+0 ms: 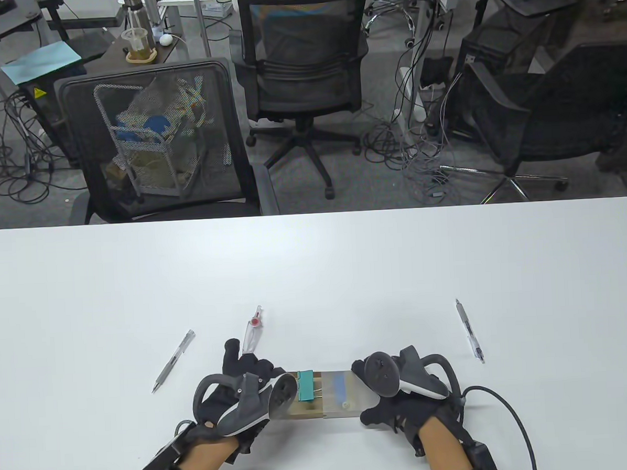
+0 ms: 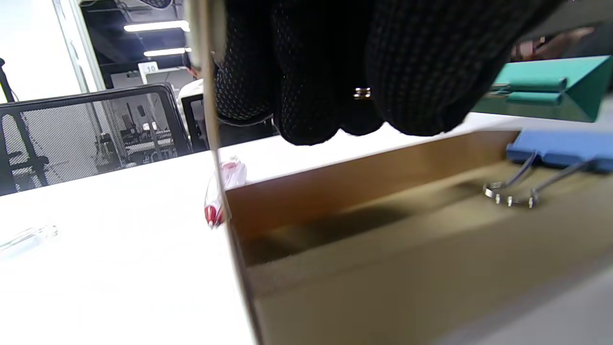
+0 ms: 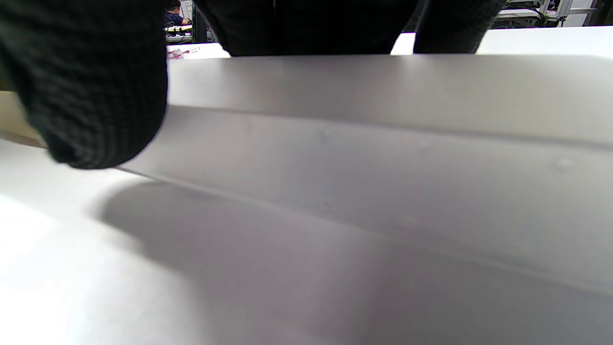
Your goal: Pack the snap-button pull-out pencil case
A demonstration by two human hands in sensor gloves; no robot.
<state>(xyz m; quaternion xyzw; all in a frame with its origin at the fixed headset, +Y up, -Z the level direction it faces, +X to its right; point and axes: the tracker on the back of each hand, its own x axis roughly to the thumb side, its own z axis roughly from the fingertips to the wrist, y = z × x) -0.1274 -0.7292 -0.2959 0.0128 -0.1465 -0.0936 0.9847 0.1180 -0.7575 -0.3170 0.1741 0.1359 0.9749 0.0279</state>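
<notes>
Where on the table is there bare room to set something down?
Bare: the table's far half, and the stretch between the compass and right pen. Crowded: the near edge, where both hands grip the pencil case.

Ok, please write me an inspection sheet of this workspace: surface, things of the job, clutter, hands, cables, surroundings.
Surface: white table, bare in its far half.
Job's things: pencil case with its brown drawer pulled out; green binder clip and blue binder clip on it; two pens and a compass lie loose.
Clutter: nothing seen.
Hands: left hand at the drawer end; right hand holds the grey sleeve.
Cables: glove lead on the table.
Surroundings: office chairs, floor wires.
</notes>
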